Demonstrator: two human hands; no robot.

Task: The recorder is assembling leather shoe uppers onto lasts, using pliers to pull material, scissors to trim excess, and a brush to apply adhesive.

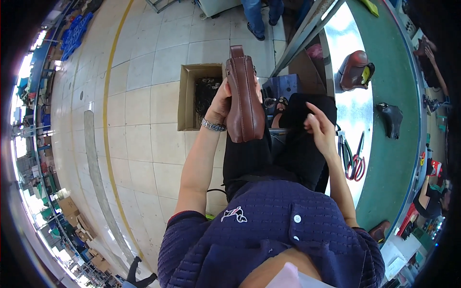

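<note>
A brown leather ankle boot (246, 103) is held up in front of me, its back seam facing me and a pull loop at the top. My left hand (222, 100), with a metal watch on the wrist, is closed around the boot from its left side; some of its fingers are hidden behind it. Over my right thigh hovers my right hand (319, 126), apart from the boot. Its index finger stretches out, the others are loosely curled, and nothing shows in it.
Beyond my left hand a cardboard box (188, 98) with dark scraps stands on the tiled floor. Along my right runs a green-topped bench (379, 192) bearing another brown boot (354, 71), a black boot (391, 120) and red-handled scissors (357, 165). Another person's legs (257, 17) show ahead.
</note>
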